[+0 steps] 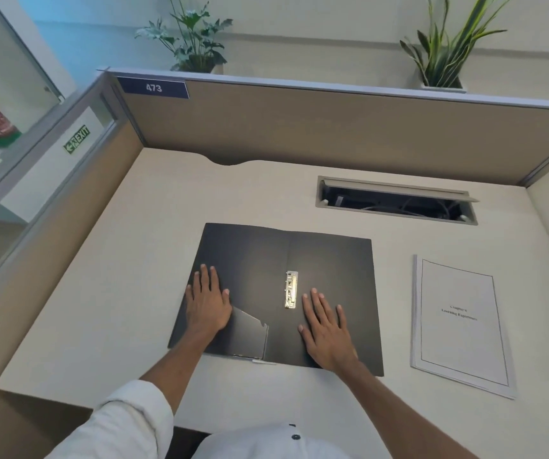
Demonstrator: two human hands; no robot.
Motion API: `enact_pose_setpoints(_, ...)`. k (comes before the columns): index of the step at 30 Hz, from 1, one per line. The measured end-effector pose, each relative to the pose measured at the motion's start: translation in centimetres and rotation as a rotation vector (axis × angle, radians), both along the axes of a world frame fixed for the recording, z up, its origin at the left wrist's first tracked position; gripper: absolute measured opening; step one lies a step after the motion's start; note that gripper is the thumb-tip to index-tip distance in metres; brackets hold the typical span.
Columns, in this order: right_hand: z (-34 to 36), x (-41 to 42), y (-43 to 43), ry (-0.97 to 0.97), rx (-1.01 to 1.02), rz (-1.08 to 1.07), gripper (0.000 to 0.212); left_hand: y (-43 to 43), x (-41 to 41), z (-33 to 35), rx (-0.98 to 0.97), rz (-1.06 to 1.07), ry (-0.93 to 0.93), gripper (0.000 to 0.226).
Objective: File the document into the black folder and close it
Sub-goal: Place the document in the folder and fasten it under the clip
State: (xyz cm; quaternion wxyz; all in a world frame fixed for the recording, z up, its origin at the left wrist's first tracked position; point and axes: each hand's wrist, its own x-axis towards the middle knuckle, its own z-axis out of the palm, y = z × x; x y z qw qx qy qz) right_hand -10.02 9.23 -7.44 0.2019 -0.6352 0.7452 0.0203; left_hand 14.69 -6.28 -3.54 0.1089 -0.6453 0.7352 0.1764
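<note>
The black folder (259,260) lies spread open and flat on the desk, with a metal clip (291,289) just right of its centre fold and a pocket flap at its lower left. My left hand (207,301) rests palm down on the folder's left half, fingers apart. My right hand (327,329) lies flat on the right half, beside and below the clip. The document (462,323), a white stack of stapled pages with a printed title, sits on the desk to the folder's right, untouched.
The beige desk (117,293) is walled by cubicle partitions at the back and left. An open cable tray (395,202) is set into the desk behind the folder. Two potted plants stand beyond the rear partition.
</note>
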Motion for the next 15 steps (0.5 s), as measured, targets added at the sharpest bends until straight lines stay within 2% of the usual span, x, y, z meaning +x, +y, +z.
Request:
enact_pose_setpoints(5,0.8,-0.6,-0.4,-0.06,-0.006,-0.022,0.071,0.4,-2.8,0.5,-0.031,-0.203,0.067,0.073)
enact_pose_setpoints(9,1.8,-1.6,-1.3,-0.061,-0.026,-0.067,0.07,1.3,-6.1,0.7,0.08,-0.392,0.169,0.082)
enact_pose_setpoints(15,2.4,-3.7,-2.2,-0.058,0.042,-0.123,0.069,2.2,-9.6,0.3,0.141,-0.455,0.162,0.081)
